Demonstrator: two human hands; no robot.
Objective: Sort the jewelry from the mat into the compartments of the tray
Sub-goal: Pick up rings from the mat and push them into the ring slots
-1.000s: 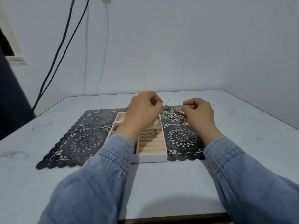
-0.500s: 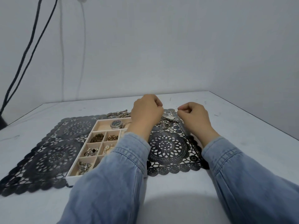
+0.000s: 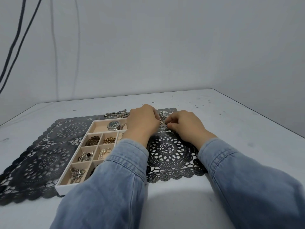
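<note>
A white tray with beige compartments lies on a black lace mat. Its far compartment holds a silver watch; smaller compartments hold gold and silver chains and rings. Loose silver jewelry sits in a small pile on the mat right of the tray. My left hand and my right hand meet over this pile with curled fingers. The right fingertips pinch a piece of it. What the left fingers hold is hidden behind the hand. Silver bracelets lie beyond the tray.
The mat covers the middle of a white table. A grey wall rises behind, with dark cables hanging at the left. The table's right edge runs diagonally at the far right. My denim sleeves cover the tray's near right part.
The view has swung right, so the tray now sits further left. Both hands have come together over the jewelry pile; the right hand moved left and now pinches a piece.
</note>
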